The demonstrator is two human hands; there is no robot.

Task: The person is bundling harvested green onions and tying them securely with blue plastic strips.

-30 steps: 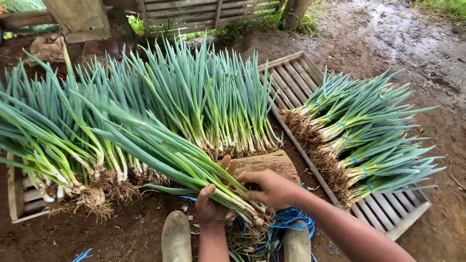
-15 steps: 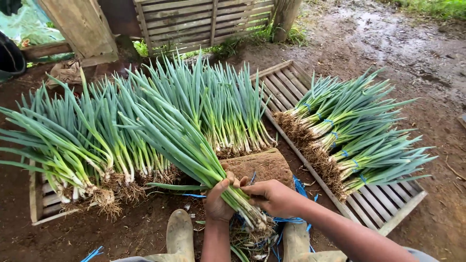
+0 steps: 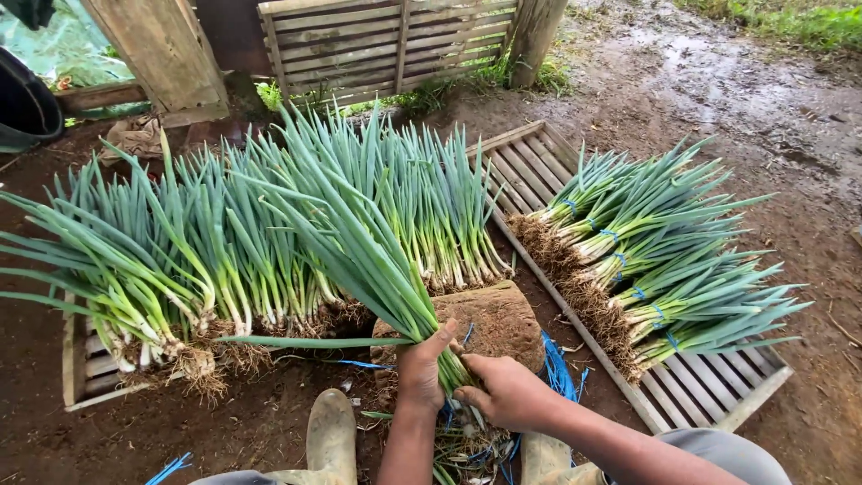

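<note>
Both forearms extend forward from the lower frame edge. The left hand [image 3: 420, 366] is clenched, thumb raised, knuckles outward. The right hand [image 3: 507, 391] sits just beside it, fingers [image 3: 473, 396] curled inward, wrist bent.

Loose green onions [image 3: 224, 260] crowd the left, tied bundles [image 3: 655, 260] on the slatted pallet [image 3: 718, 395] block the right, a stump [image 3: 494, 319] sits just ahead, leaving bare mud [image 3: 269, 422] beside the boot [image 3: 330, 436].
</note>
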